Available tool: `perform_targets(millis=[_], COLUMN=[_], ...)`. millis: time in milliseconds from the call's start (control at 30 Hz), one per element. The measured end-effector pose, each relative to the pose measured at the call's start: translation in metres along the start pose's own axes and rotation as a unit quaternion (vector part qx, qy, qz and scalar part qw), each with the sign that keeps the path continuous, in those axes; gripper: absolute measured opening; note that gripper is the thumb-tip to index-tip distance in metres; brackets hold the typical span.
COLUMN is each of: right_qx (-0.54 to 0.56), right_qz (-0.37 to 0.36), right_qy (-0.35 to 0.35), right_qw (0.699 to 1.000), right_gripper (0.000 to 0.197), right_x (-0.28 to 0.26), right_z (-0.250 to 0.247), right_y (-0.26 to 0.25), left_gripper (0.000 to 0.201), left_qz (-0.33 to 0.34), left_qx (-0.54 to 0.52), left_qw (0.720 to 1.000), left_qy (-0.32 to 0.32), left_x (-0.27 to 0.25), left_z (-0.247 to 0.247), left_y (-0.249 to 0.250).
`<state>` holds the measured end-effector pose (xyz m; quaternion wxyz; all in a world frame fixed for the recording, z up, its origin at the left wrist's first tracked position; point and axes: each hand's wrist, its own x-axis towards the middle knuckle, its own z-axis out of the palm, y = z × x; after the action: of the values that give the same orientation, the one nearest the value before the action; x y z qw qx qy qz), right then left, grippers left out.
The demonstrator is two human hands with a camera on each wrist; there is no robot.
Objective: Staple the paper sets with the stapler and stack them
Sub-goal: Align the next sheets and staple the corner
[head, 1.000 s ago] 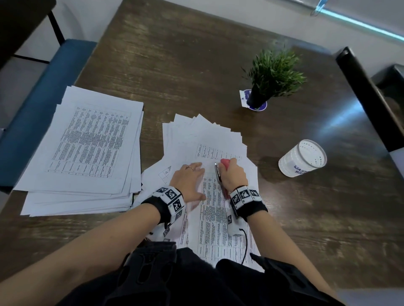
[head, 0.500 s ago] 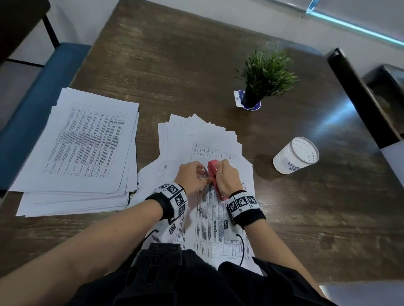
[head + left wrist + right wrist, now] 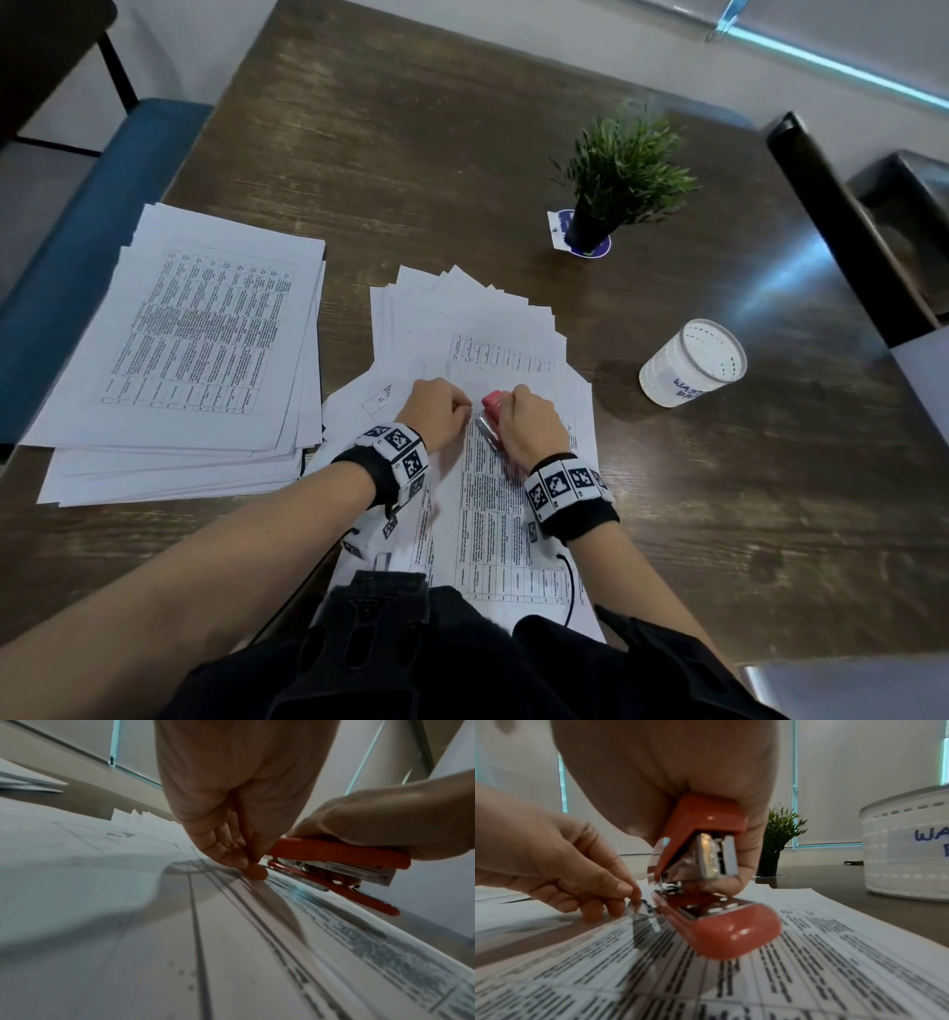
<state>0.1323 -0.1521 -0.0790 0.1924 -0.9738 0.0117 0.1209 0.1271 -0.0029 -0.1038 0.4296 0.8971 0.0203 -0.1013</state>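
Stapler opened over loose sheets

Stapler, frame centre: gripped in right hand, now hinged open. Left hand, flat a second ago, now pinches at its metal strip with curled fingers; likely reloading or a jam. Papers beneath, unstapled. Stack at left. Cup: "WA…", partly legible.

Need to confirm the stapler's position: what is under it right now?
Under the stapler, held open by the right hand, lies a printed sheet of the fanned pile. The left hand hides the rear; table beneath is covered.
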Motion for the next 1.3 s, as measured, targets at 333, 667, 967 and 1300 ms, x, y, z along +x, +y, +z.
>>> perform_targets(millis=[333, 667, 967, 1300], right_qx=[-0.007, -0.071, -0.085, -0.163], right_qz=[0.006, -0.043, 0.005, -0.078], right_qy=[-0.036, -0.021, -0.017, -0.002], right_qw=[0.999, 0.996, 0.996, 0.983], right_gripper=[0.038, 0.035, 0.041, 0.029], right_x=[0.024, 0.034, 0.037, 0.046], right_z=[-0.006, 0.01, 0.022, 0.023], right_y=[-0.002, -0.014, -0.028, -0.022], left_gripper=[0.021, 0.046, 0.031, 0.043], left_qz=[0.001, 0.028, 0.032, 0.015], left_qx=[0.067, 0.323, 0.35, 0.374], left_qw=[0.998, 0.945, 0.936, 0.927], left_qy=[0.009, -0.042, -0.012, -0.02], left_x=[0.01, 0.007, 0.01, 0.012], left_z=[-0.018, -0.015, -0.015, -0.013], left_y=[-0.017, -0.003, 0.001, 0.001])
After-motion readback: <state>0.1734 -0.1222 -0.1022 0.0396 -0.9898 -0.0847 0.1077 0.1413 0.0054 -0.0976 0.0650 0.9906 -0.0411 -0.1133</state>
